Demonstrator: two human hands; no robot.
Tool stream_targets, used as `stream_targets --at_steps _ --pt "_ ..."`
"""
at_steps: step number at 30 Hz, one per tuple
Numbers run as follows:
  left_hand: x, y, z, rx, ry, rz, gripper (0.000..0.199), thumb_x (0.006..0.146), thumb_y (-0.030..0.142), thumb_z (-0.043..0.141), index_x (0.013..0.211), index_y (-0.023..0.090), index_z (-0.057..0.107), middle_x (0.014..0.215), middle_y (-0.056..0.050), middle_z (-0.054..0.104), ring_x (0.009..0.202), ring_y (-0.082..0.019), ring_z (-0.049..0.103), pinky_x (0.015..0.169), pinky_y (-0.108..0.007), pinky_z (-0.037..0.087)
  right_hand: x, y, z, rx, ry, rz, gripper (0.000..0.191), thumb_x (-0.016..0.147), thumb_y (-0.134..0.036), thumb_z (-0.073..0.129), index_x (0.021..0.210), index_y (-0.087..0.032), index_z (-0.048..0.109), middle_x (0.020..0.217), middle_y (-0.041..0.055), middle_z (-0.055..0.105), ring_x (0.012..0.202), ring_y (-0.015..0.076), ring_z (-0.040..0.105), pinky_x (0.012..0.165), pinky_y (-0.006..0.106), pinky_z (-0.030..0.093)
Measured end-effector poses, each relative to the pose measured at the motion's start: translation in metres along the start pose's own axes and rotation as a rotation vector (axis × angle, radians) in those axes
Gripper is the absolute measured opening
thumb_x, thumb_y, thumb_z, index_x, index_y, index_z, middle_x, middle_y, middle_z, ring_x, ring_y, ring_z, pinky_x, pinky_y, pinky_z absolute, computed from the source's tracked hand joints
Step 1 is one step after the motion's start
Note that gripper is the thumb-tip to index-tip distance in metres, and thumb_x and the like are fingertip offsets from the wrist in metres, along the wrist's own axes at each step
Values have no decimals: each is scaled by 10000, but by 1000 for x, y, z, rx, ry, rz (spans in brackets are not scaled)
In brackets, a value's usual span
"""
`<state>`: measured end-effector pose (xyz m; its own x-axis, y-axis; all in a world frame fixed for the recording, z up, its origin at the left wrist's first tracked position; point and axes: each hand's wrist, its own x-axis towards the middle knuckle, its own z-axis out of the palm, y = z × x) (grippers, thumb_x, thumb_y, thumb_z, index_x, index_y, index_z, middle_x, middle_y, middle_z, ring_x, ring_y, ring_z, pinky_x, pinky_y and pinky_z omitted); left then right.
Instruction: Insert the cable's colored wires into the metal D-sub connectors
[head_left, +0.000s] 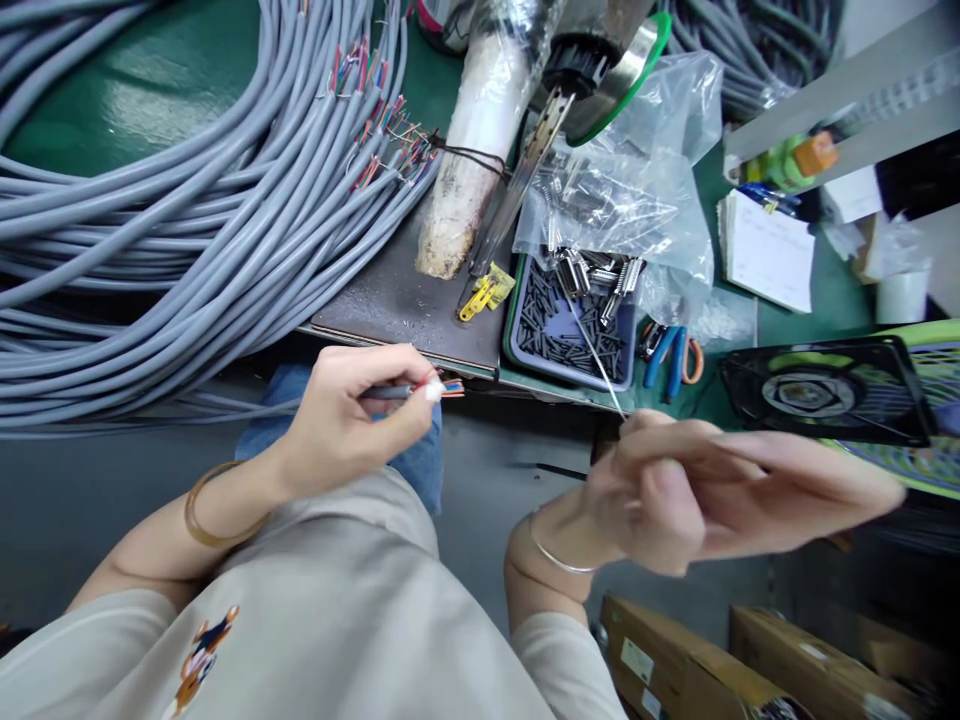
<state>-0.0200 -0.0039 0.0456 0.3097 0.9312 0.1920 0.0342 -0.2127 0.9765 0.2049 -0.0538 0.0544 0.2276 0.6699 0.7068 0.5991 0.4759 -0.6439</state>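
Note:
My left hand [367, 405] is closed in a pinch on a grey cable [386, 392]. Stripped coloured wires stick out of the cable past its thumb and forefinger, below the bench edge. My right hand [697, 490] is raised to the right of it, smeared by motion, with fingers stretched out to the right. A thin silvery wire [592, 345] runs from over the tray down to the near side of this hand; whether the hand touches it is hidden. Metal connector parts [592, 272] and short black tubes [536, 325] lie in the purple tray [574, 372].
A big bundle of grey cables [225, 220] covers the bench's left side. A wrapped white post [469, 180] hangs over a yellow clip [486, 292]. Blue-handled pliers [667, 358], a black fan [825, 390] and a notepad [769, 250] lie right; cardboard boxes [675, 655] stand below.

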Motion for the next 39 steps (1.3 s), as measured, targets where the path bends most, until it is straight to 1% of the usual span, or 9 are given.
stream_targets --at_steps 2,4,8,10,13,16,21,27,39 --pt "3 16 -2 82 -97 245 157 851 76 606 746 183 650 622 25 625 494 -65 442 463 -193 356 8 -5 -7 -57 -28 31 317 956 -227 655 1240 -367 647 741 -61 665 485 131 614 442 283 432" --pt "7 30 -3 100 -306 382 190 809 30 585 739 196 645 625 19 635 514 -84 461 487 -218 374 17 -8 -13 -116 -486 131 319 976 -183 644 1268 -310 622 883 -27 786 653 155 747 583 282 566" --pt "12 30 -2 -226 -742 178 209 752 13 607 651 194 630 581 13 621 498 -95 473 482 -222 391 32 -4 -26 -263 -921 66 61 1000 -266 653 942 -249 654 808 -31 784 667 125 740 619 223 528" --pt "14 15 -1 -384 -602 -85 175 792 87 651 643 180 651 614 -8 654 503 -92 501 454 -212 356 38 6 -30 -489 -907 -8 186 1001 -306 647 831 -234 623 669 -39 699 550 111 635 541 240 414" --pt "15 -16 0 -592 -26 -403 169 761 191 722 619 159 637 539 31 544 433 -35 354 420 -175 254 47 35 -26 -999 -679 -20 168 985 -279 606 829 -218 618 601 -14 594 527 139 503 549 307 248" --pt "16 -38 -3 -685 246 -523 151 684 173 737 596 154 615 503 55 471 417 -19 298 397 -151 179 57 72 -13 -1136 -514 43 127 976 -245 544 893 -204 631 692 26 624 608 170 505 605 325 246" --pt "14 -41 -5 -687 294 -528 114 674 183 744 619 145 652 522 34 512 425 -21 331 394 -138 201 71 116 18 -980 -514 -4 158 994 -252 487 903 -224 614 914 75 693 882 238 614 730 345 399" --pt "12 -35 2 -657 279 -493 208 643 200 798 642 158 594 547 48 520 424 -18 348 397 -138 193 81 129 35 -963 -636 7 89 952 -210 545 882 -226 597 989 104 709 986 281 621 761 363 417" --pt "8 -39 1 -574 182 -450 271 634 281 889 664 150 653 520 36 534 455 -43 384 421 -173 233 77 120 -11 -729 -423 66 240 752 -143 672 699 -261 470 714 20 606 674 179 559 689 364 412"
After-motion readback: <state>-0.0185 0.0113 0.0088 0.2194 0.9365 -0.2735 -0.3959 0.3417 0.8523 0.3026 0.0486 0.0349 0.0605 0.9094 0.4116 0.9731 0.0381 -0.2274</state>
